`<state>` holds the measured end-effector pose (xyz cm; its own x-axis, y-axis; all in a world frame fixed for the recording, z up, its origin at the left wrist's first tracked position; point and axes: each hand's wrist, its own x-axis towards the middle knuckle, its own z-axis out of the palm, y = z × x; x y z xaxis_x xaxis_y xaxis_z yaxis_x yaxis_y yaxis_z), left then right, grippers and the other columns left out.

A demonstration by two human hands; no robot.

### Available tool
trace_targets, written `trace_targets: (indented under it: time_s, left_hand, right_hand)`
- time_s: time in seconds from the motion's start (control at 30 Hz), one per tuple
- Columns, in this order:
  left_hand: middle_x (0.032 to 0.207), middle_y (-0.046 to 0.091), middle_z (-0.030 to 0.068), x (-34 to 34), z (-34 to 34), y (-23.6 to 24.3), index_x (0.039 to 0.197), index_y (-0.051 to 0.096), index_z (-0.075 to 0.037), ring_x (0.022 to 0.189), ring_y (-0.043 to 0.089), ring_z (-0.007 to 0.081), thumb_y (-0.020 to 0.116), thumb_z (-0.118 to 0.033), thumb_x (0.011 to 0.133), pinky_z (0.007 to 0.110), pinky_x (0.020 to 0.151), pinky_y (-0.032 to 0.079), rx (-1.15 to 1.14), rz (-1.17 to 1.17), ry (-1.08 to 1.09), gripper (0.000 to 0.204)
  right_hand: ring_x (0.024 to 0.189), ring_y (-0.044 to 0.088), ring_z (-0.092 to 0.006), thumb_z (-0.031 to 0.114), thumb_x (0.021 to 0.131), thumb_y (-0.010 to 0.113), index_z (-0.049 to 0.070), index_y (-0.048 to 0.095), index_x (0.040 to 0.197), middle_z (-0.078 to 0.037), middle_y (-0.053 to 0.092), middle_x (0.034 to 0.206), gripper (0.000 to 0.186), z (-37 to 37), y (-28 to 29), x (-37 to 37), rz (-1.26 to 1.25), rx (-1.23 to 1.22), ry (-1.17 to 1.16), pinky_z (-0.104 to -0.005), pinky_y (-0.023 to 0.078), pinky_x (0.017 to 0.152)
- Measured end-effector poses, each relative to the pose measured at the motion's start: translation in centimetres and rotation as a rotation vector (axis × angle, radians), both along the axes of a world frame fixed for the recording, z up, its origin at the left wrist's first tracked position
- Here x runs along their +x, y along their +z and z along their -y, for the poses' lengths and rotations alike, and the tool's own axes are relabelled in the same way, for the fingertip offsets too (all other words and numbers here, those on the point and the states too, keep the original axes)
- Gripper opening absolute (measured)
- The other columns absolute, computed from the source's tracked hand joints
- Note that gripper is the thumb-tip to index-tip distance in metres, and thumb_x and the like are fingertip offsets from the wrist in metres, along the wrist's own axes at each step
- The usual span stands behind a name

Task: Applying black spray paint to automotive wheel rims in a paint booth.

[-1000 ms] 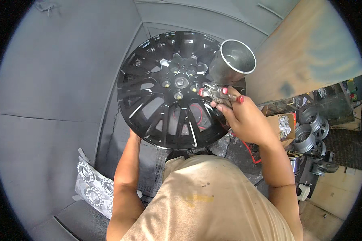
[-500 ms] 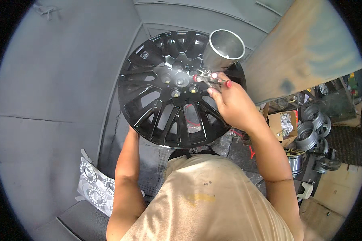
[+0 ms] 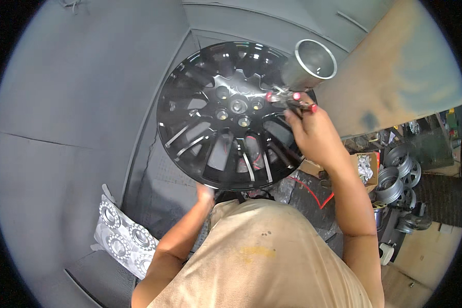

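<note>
The glossy black spoked wheel (image 3: 231,115) has swung higher, my left hand (image 3: 206,194) gripping its lower rim, my right hand (image 3: 309,134) clasping the spray gun (image 3: 287,97) with its round metal cup (image 3: 313,64) at the hub.

Wheel rim (image 3: 226,118) – glossy black; spray gun cup (image 3: 309,65) – smooth bare metal.

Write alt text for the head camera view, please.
A person's right hand holds a spray gun with a metal cup at a glossy black alloy wheel, while the left hand steadies its lower rim. Grey booth walls surround it; silver wheels are stacked at right.
</note>
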<state>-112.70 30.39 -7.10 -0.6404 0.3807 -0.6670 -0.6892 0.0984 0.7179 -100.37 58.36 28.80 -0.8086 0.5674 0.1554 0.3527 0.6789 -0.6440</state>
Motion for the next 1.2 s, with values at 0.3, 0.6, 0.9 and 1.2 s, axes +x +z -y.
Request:
trace_targets:
  time_s: [0.3, 0.6, 0.9, 1.2]
  left_hand:
    - [0.105, 0.072, 0.0100, 2.4, 2.2, -4.1, 0.110, 0.068, 0.000, 0.083, 0.071, 0.0219, 0.057, -0.015, 0.097, 0.036, 0.069, 0.058, 0.024, 0.322, -0.235, 0.022]
    - [0.126, 0.067, 0.0098, -14.4, 1.6, -1.7, 0.132, 0.061, -0.007, 0.108, 0.066, 0.0246, 0.049, -0.027, 0.103, 0.038, 0.099, 0.053, 0.242, 0.016, -0.048, 0.037]
    - [0.131, 0.063, 0.0113, -4.7, -0.5, -2.3, 0.141, 0.053, -0.007, 0.116, 0.062, 0.0241, 0.047, -0.032, 0.105, 0.039, 0.103, 0.051, 0.381, -0.062, 0.083, 0.044]
    - [0.100, 0.073, 0.0077, 7.2, 0.6, -3.8, 0.116, 0.068, -0.008, 0.093, 0.067, 0.0175, 0.054, -0.030, 0.103, 0.032, 0.083, 0.054, -0.104, -0.296, -1.033, 0.029]
  right_hand:
    - [0.089, 0.058, -0.0501, 0.010, 0.097, 0.058, -0.006, 0.056, 0.112, -0.030, 0.062, 0.093, 0.022, -0.5, 0.6, 4.3, 0.271, 0.057, -0.151, -0.0477, 0.047, 0.079]
    - [0.091, 0.060, -0.0489, 0.010, 0.098, 0.057, -0.006, 0.059, 0.109, -0.029, 0.062, 0.102, 0.019, 2.7, 0.9, 3.0, 0.089, -0.133, 0.231, -0.0492, 0.049, 0.080]
    - [0.091, 0.061, -0.0504, 0.007, 0.096, 0.059, -0.001, 0.052, 0.114, -0.028, 0.065, 0.091, 0.021, -0.4, 0.8, 0.7, -0.098, 0.031, 0.047, -0.0509, 0.049, 0.076]
    - [0.094, 0.060, -0.0502, 0.010, 0.097, 0.057, -0.004, 0.057, 0.114, -0.030, 0.064, 0.096, 0.022, -4.5, -0.3, 7.7, 0.040, 0.054, -0.180, -0.0485, 0.049, 0.080]
